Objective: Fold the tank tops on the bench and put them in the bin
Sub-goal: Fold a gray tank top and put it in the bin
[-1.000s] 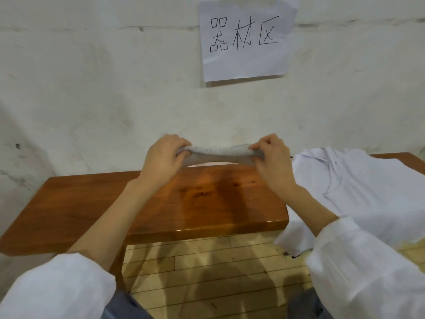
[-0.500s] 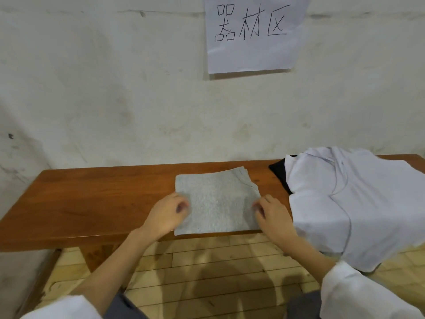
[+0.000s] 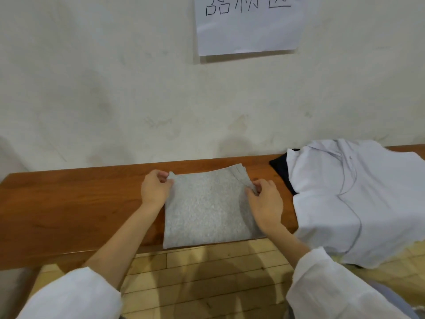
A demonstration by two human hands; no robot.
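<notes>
Two hands pinch grey top point(image 3: 207, 208), frame centre, flat on worktop point(image 3: 69, 203): left hand point(image 3: 155, 189) curled at far-left corner, right hand point(image 3: 264, 203) at far-right edge.

Soft even indoor light, faint shadows on the floor point(image 3: 207, 272) (wide-angle bend at edges), slightly soft focus

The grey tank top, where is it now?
Head view: the grey tank top lies centred on the bench, pinched by left hand and right hand, left of the white garment.
</notes>
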